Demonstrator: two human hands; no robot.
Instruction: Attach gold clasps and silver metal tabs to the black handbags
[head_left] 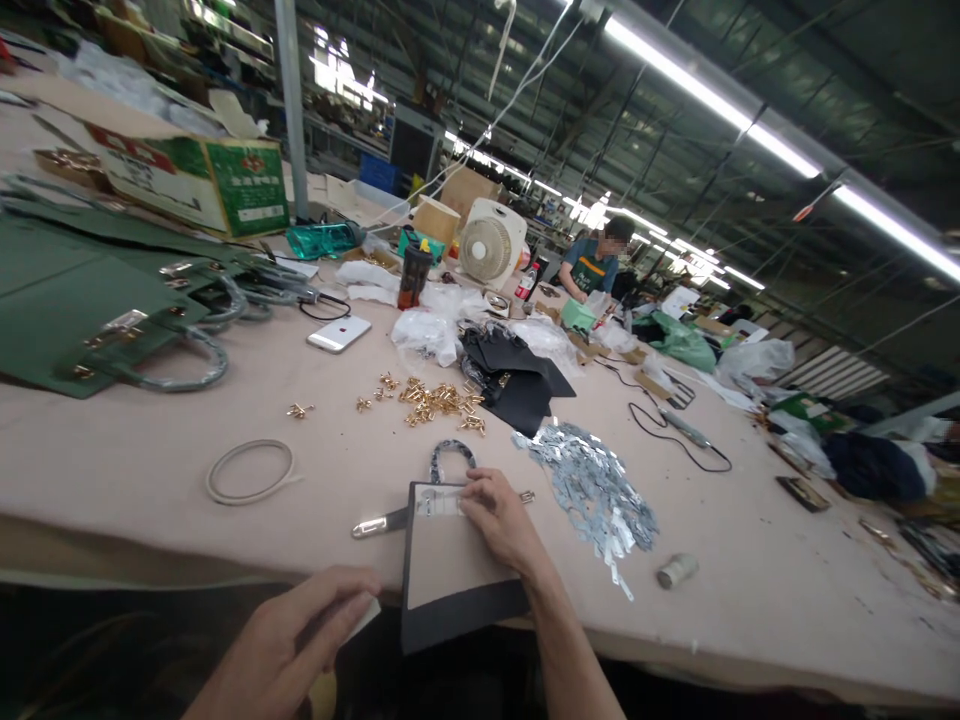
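Pressing down with fingers spread flat, your right hand (501, 520) rests on the top edge of the small black bag (450, 565) at the table's near edge. Your left hand (300, 640), below it off the table, pinches a pale slip (365, 616). Beyond your right hand lie gold fittings (435, 400); right of it, a pile of silver strips (596, 490).

The left hand (296, 640) curls over a small pale scrap (365, 617), hiding most of it, and its wrist runs off the bottom edge. The right hand (501, 520) covers part of the flat black-and-beige bag panel (450, 570). The heap of small gold metal fittings (439, 400) is too small to tell apart.
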